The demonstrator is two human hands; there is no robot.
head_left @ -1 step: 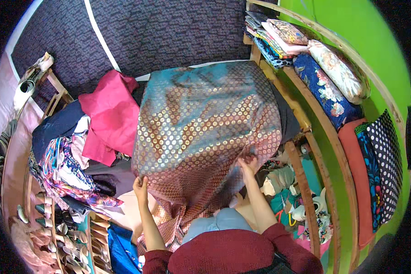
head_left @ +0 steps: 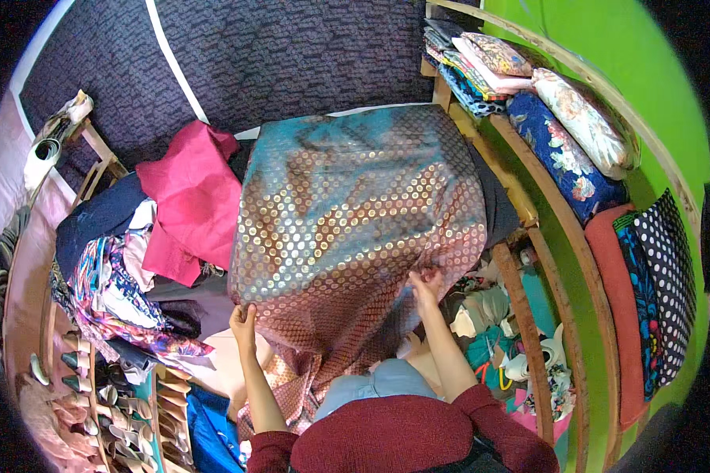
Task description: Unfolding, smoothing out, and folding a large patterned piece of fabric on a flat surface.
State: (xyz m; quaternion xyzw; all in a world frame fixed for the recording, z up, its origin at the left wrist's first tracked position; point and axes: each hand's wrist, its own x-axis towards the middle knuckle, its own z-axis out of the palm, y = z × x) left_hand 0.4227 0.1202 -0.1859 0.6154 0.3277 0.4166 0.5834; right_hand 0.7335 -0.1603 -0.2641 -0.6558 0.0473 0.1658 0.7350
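A large shimmering cloth (head_left: 347, 213), teal at its far end and coppery pink with gold dots nearer me, lies spread over the surface in front. Its near part sags in folds toward my lap. My left hand (head_left: 243, 318) pinches the cloth's near left edge between thumb and fingers. Farther right, my right hand (head_left: 427, 287) has its thumb and fingers closed on a gathered fold of the same cloth. Both arms reach forward from maroon sleeves. More cloth of the same dotted pattern (head_left: 280, 386) hangs down by my lap.
Left of the cloth lie a crumpled magenta fabric (head_left: 193, 197) and a multicoloured garment (head_left: 110, 268). Shoes (head_left: 126, 410) fill a rack at lower left. On the right, wooden rails (head_left: 556, 165) hold folded fabrics (head_left: 560, 154), with a jumble of textiles (head_left: 489, 315) below.
The dotted cloth has shifted very slightly to the right. Both hands keep their hold and stay in nearly the same place.
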